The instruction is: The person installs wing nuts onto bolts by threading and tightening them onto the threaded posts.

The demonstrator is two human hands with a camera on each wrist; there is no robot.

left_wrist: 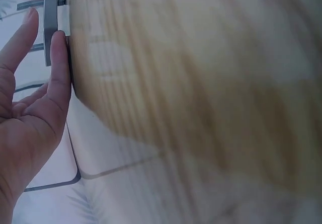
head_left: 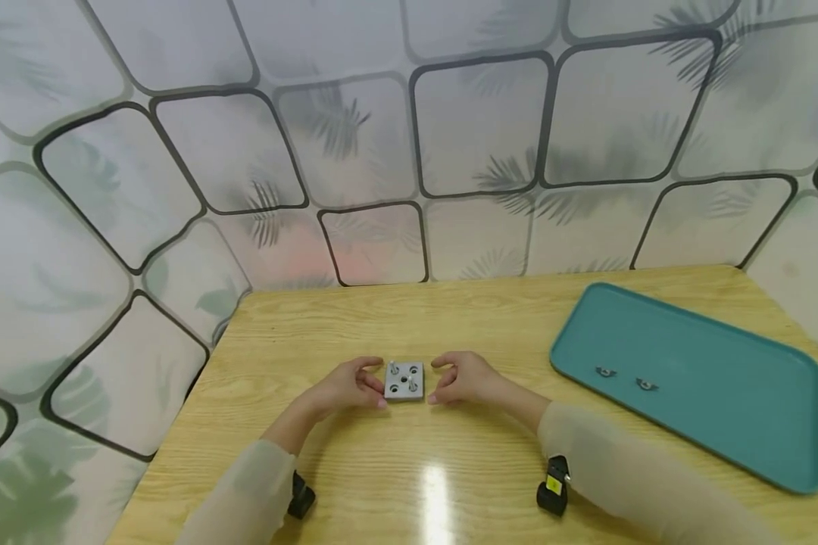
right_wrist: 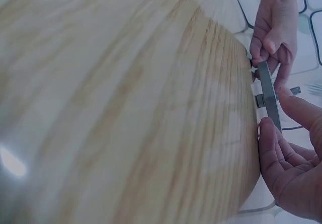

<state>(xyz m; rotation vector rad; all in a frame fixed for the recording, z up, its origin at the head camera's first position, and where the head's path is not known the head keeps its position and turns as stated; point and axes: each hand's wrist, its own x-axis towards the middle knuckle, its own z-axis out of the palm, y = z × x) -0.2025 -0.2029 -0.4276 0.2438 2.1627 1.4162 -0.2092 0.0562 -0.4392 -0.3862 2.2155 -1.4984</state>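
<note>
In the head view a square grey metal plate (head_left: 404,381) lies between the two hands. It has several holes, and two bolts (head_left: 412,384) stand up through it. In the right wrist view a bolt head (right_wrist: 260,100) shows under the plate, which sits slightly raised off the wood. My left hand (head_left: 351,384) is at the plate's left edge, its fingertips touching or very near it. My right hand (head_left: 469,378) is curved beside the right edge, a small gap away in the head view. Neither hand visibly pinches the plate.
A teal tray (head_left: 709,363) lies on the right of the wooden table (head_left: 300,325). Two small grey wing nuts (head_left: 605,372) rest in it, near its left side. A patterned curtain (head_left: 477,129) rises behind the table and along its left side.
</note>
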